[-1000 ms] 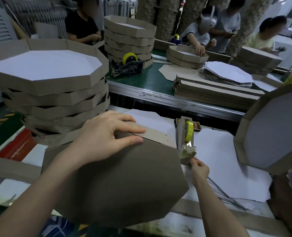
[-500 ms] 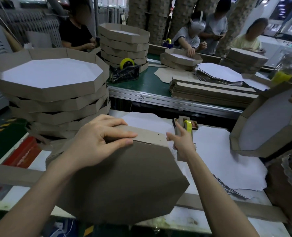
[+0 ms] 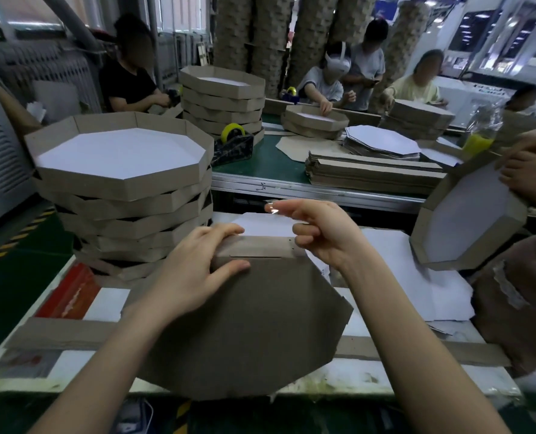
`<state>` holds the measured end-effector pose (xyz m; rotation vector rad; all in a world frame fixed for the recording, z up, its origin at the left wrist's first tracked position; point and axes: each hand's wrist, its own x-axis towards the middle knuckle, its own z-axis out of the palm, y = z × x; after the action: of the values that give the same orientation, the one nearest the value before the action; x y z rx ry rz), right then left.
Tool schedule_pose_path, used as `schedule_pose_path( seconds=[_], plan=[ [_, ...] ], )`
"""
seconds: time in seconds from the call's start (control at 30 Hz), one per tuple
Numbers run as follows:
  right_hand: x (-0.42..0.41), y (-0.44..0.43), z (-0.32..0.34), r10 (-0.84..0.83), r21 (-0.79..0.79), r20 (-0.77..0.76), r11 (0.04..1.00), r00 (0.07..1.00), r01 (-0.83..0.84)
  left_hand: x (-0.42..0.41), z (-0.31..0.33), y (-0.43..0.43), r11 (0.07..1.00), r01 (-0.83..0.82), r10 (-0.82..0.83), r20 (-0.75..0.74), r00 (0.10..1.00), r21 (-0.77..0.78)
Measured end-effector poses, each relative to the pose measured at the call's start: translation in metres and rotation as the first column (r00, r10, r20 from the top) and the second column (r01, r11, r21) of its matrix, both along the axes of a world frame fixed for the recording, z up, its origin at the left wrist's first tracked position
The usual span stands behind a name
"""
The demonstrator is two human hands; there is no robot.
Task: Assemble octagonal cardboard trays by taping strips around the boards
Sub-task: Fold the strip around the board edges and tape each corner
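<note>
Grip, left: left hand point(image 3: 194, 277) clamps the strip point(image 3: 260, 245) to the top edge of the octagonal board point(image 3: 244, 333). The fingers are curled over the strip's upper edge and the thumb is pressed on the brown face just below the joint.

Grip, right: right hand point(image 3: 326, 236) pinches a small shiny clear scrap between thumb and forefinger, taken to be a tape piece point(image 3: 272, 209). It is held just above the strip and not touching it. The other fingers are loosely curled near the strip's right end.

Work piece: the board is tilted up toward the camera, brown side facing. Its lower edge reaches the near rim of the table point(image 3: 401, 379). A seam line shows between strip and board along the top side.

Risks (judgement):
- The tape may curl onto itself or stick to the fingertips, because the piece is short and hangs free.
- If the left thumb eases, the strip could slide off the board edge and the joint would be taped with a gap or out of line.
- Pressing down on a tilted board with little under it could rock it off the rim.

Room: the stack of finished trays point(image 3: 125, 189) stands close on the left, near the left wrist, so there is little sideways room there. To the right, white sheets point(image 3: 401, 277) lie flat, with open space as far as a neighbour's tray point(image 3: 467, 214), which is well apart. A loose flat strip point(image 3: 59, 333) lies across the table under the board and could snag when the board is turned.
</note>
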<state>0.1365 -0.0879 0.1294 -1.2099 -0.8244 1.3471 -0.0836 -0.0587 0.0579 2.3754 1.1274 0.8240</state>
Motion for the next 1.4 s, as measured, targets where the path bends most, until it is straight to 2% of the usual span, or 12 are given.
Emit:
schedule_pose_path(
  seconds=[0.2,0.4,0.63,0.8,0.87,1.03,1.1,1.17,1.23,1.3,1.37,1.4],
  plan=[
    [-0.022,-0.047,-0.005,0.078,-0.052,-0.206,0.995,0.976,-0.09,-0.003,0.005,-0.012,0.996,0.005,0.003,-0.091,0.996,0.088],
    [-0.031,-0.077,-0.02,0.031,-0.092,-0.342,0.994,0.939,-0.066,-0.006,0.004,-0.021,0.994,0.045,-0.035,-0.104,0.994,0.102],
    [-0.038,-0.09,-0.021,-0.008,-0.138,-0.323,0.99,0.946,-0.039,-0.008,0.008,-0.027,0.992,0.017,-0.008,-0.073,0.997,0.122],
    [-0.041,-0.09,-0.026,-0.012,-0.165,-0.306,0.985,0.952,-0.041,-0.009,0.011,-0.034,0.964,0.127,-0.081,-0.196,0.977,0.233],
    [-0.041,-0.089,-0.029,-0.013,-0.175,-0.292,0.984,0.956,-0.04,-0.008,0.012,-0.033,0.967,0.123,-0.071,-0.229,0.971,0.222],
    [-0.041,-0.089,-0.036,-0.02,-0.196,-0.223,0.98,0.975,-0.025,-0.005,0.008,-0.032,0.974,0.134,-0.102,-0.177,0.979,0.181],
    [-0.041,-0.088,-0.04,-0.003,-0.228,-0.169,0.973,0.986,-0.037,-0.003,0.008,-0.031,0.979,0.112,-0.084,-0.163,0.983,0.17],
    [-0.043,-0.09,-0.048,0.033,-0.262,-0.019,0.964,0.999,-0.037,-0.004,0.008,-0.026,0.985,0.083,-0.06,-0.15,0.987,0.152],
    [-0.044,-0.091,-0.055,0.006,-0.177,0.132,0.984,0.991,0.018,-0.004,0.009,-0.023,0.987,0.08,-0.062,-0.129,0.99,0.137],
    [-0.042,-0.088,-0.057,-0.113,0.059,0.221,0.993,0.969,0.102,-0.003,0.01,-0.027,0.985,0.099,-0.084,-0.11,0.99,0.14],
    [-0.034,-0.081,-0.053,-0.287,0.347,0.336,0.923,0.897,0.166,0.0,0.01,-0.031,0.984,0.109,-0.094,-0.11,0.989,0.141],
    [-0.03,-0.077,-0.049,-0.374,0.472,0.411,0.867,0.831,0.156,0.001,0.009,-0.032,0.983,0.111,-0.095,-0.111,0.989,0.145]
  ],
)
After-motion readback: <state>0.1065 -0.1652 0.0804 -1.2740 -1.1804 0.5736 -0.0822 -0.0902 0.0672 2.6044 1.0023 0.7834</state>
